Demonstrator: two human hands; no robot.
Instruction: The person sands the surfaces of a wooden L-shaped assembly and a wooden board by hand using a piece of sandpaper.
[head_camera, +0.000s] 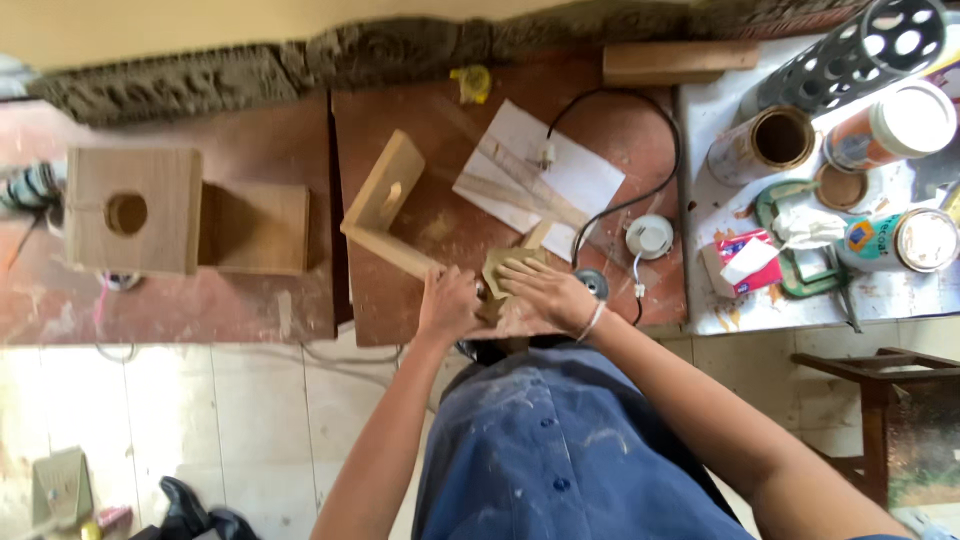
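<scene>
The right hand (545, 292) lies flat, fingers spread, pressing a folded piece of tan sandpaper (505, 268) down onto the work. The left hand (448, 305) is curled around the near end of a wooden L-shaped piece (385, 215), gripping it just beside the sandpaper. Both hands sit at the near edge of the brown tabletop (450, 130), roughly at its middle. A thin band circles the right wrist.

The L-shaped piece runs from the hands toward the far left: 1 narrow strip along the board, and 1 wider board standing tilted, with a small slot cut through it. Just beyond the right hand a sheet of white paper (560, 170) lies on the tabletop with a wooden slat across it. A black cable (650, 190) loops around the paper, and a round white plug (650, 237) rests near the right edge.

On the left board, well apart from the hands, stands a wooden box (130, 210) with 1 round hole in its face. At the right, a paper-covered surface (720, 310) carries an open tin (765, 145), 2 lidded cans, a perforated metal tube (860, 50), a green clamp (800, 250) and a small red-and-white carton (740, 262). A wooden block (675, 62) lies at the far edge. The person wears a blue, paint-flecked shirt (560, 450).
</scene>
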